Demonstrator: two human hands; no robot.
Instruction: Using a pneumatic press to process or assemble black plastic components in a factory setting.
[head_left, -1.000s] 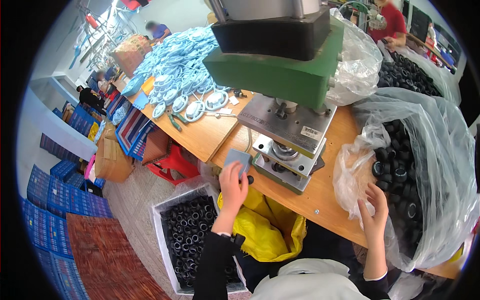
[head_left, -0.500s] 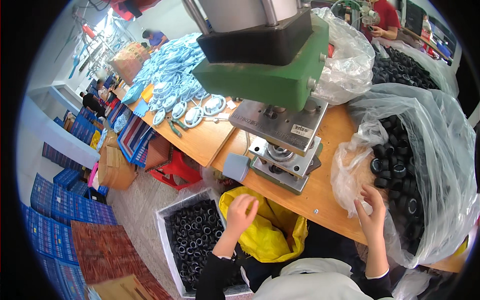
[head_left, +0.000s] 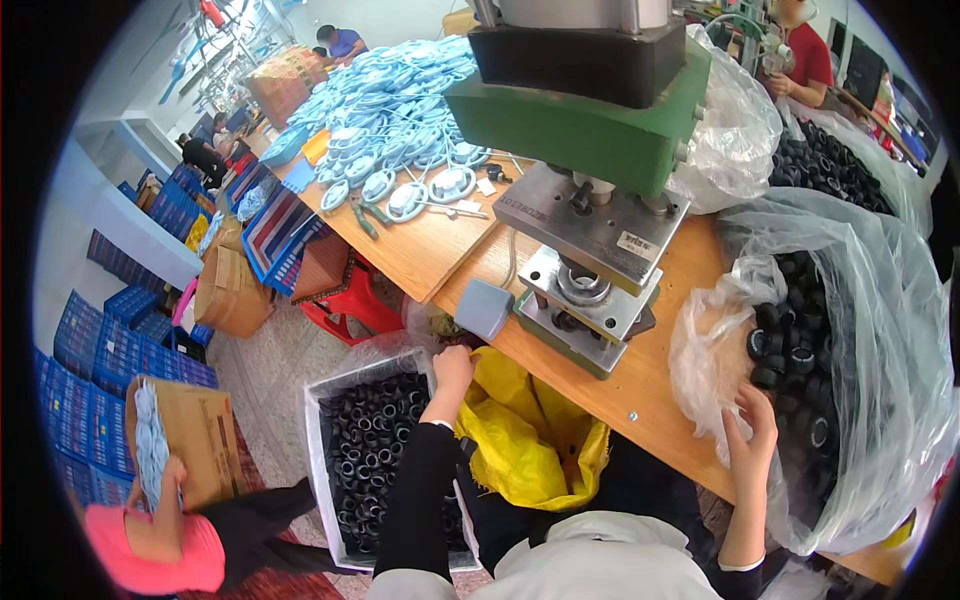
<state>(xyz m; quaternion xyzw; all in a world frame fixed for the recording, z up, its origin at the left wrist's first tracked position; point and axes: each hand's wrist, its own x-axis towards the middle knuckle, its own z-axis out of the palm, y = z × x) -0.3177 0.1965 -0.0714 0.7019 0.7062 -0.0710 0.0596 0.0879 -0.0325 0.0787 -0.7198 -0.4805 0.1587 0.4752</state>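
Observation:
My left hand (head_left: pixel 453 376) is closed at the upper left rim of a yellow sack (head_left: pixel 527 430), its fingertips on the sack's edge. My right hand (head_left: pixel 752 432) is open, thumb apart from the fingers, and holds nothing. It hovers beside the crumpled edge of a clear plastic bag (head_left: pixel 880 300) full of black ring-shaped parts (head_left: pixel 797 345). Between the two hands, on the wooden table, stands a green press (head_left: pixel 590 130) with a steel die (head_left: pixel 585 290) under it; no part shows in the die. A white-lined box (head_left: pixel 318 440) of black rings (head_left: pixel 370 455) stands left of the sack.
A grey block (head_left: pixel 484 308) lies at the table's near edge beside the press. Light-blue corded parts (head_left: pixel 385 120) heap at the far left, with green-handled pliers (head_left: pixel 364 218) before them. A person in pink (head_left: pixel 165 550) passes at lower left beside a cardboard box (head_left: pixel 205 440). Blue crates line the left.
My left hand has moved left and up from above the sack to its rim. My right hand has shifted slightly down. A person in pink has come into view at lower left.

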